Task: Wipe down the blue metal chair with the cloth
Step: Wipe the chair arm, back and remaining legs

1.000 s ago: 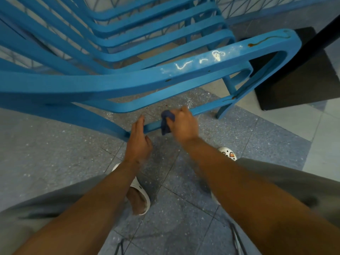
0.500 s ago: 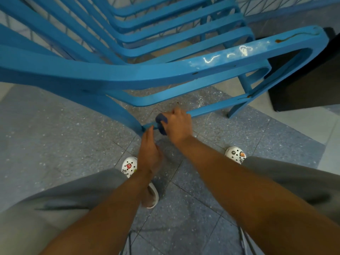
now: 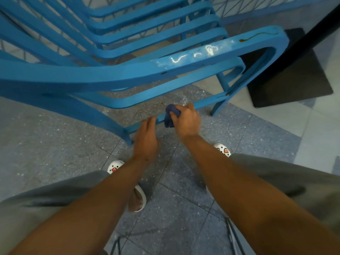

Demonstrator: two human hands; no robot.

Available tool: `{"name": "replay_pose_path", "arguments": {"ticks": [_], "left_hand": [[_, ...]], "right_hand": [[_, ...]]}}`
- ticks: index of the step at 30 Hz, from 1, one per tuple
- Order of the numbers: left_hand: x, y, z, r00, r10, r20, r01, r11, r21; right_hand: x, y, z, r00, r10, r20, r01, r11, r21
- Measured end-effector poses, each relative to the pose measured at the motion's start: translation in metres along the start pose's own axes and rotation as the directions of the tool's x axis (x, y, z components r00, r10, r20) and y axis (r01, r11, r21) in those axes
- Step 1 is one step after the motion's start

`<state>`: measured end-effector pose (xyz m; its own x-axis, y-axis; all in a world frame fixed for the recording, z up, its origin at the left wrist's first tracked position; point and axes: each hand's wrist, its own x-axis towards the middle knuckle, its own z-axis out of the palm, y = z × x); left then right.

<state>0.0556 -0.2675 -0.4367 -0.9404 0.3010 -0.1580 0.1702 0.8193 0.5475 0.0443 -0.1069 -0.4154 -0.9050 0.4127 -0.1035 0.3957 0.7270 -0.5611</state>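
Here the blue metal chair (image 3: 128, 74) stands on the tiled floor (image 3: 55, 144), its armrest showing white smears not yet wiped, while the right hand (image 3: 185, 120) presses the bunched dark blue cloth (image 3: 170, 116) on the low crossbar (image 3: 202, 105) and the left hand (image 3: 146, 138), loosely open, touches it alongside.

The chair (image 3: 114, 76) runs off the top and left edges, so its back and far legs are out of sight. The right hand (image 3: 186, 120) is motion-blurred and closes over most of the cloth (image 3: 170, 116), leaving only a dark bunch showing; where cloth meets the low bar is hidden. The left hand (image 3: 146, 140) covers part of that bar, and its grip cannot be told.
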Motion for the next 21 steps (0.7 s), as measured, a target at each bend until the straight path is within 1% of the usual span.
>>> {"name": "replay_pose_path", "arguments": {"ticks": [2,5,7,9,10,11,12,15,16,18,21], "left_hand": [[0.012,0.014,0.003,0.999,0.03,0.027,-0.03,1.0,0.001],[0.029,0.035,0.007,0.997,0.037,0.068,-0.039,0.999,0.017],[0.045,0.045,0.008,0.994,0.06,0.095,-0.065,0.997,0.05],[0.061,0.054,0.009,0.989,0.079,0.123,-0.086,0.995,0.053],[0.069,0.059,0.009,0.988,0.076,0.135,-0.083,0.995,0.046],[0.076,0.064,0.009,0.987,0.07,0.145,-0.076,0.996,0.036],[0.08,0.068,0.01,0.986,0.066,0.152,-0.07,0.997,0.024],[0.089,0.075,0.012,0.984,0.071,0.165,-0.076,0.997,0.025],[0.091,0.075,0.013,0.983,0.072,0.168,-0.077,0.997,0.018],[0.093,0.074,0.014,0.983,0.064,0.175,-0.061,0.998,-0.022],[0.095,0.072,0.012,0.981,0.048,0.186,-0.037,0.997,-0.062]], "right_hand": [[0.007,0.02,-0.01,0.995,0.079,-0.061,-0.077,0.996,0.033],[0.023,0.054,-0.025,0.969,0.197,-0.148,-0.177,0.975,0.137],[0.035,0.07,-0.032,0.921,0.348,-0.178,-0.301,0.922,0.245],[0.041,0.072,-0.036,0.842,0.511,-0.173,-0.417,0.82,0.392],[0.042,0.069,-0.036,0.815,0.556,-0.166,-0.44,0.779,0.447],[0.042,0.066,-0.034,0.802,0.577,-0.155,-0.445,0.751,0.488],[0.04,0.063,-0.033,0.806,0.576,-0.141,-0.441,0.741,0.507],[0.031,0.067,-0.031,0.856,0.51,-0.087,-0.417,0.779,0.468],[0.031,0.073,-0.032,0.859,0.506,-0.076,-0.418,0.778,0.469],[0.037,0.085,-0.041,0.824,0.562,-0.073,-0.448,0.726,0.522],[0.055,0.099,-0.06,0.734,0.676,-0.066,-0.494,0.598,0.632]]}}
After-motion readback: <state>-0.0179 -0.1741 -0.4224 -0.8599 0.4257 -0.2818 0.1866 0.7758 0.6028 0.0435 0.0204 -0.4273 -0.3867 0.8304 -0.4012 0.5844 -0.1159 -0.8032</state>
